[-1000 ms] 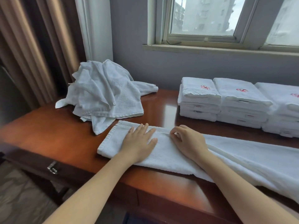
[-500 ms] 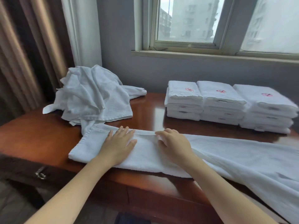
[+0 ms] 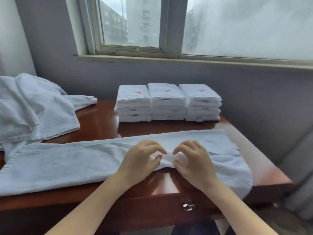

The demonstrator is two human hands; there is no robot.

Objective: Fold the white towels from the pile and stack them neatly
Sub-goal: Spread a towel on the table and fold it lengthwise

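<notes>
White terry cloth runs across the near half of the glossy reddish-brown wooden table (image 3: 98, 122): a long white terry towel (image 3: 67, 160), folded lengthwise into a band, lies from the left edge of view to the table's right end. There its rounded end droops a little over the front edge.

Both hands sit on the towel, right of its middle and close together, fingertips almost meeting. The left hand (image 3: 140, 161) has its fingers curled and its thumb tucked under them, pinching the cloth. The right hand (image 3: 194, 161) mirrors it, fingers arched and thumb drawn in, gripping the same spot. Between the two hands the fabric is gathered into a small raised ridge, and the towel's near edge is pulled up from the table front just under the wrists.

A pile of crumpled white towels (image 3: 33, 107) lies at the far left, its lower edge touching the long towel's left end. Three stacks of folded white towels (image 3: 167, 102), each topped with a red embroidered mark, stand side by side at the back, beneath the window (image 3: 132, 22) and well apart from the hands. A round metal drawer knob (image 3: 188, 207) shows on the table front below the right forearm.
</notes>
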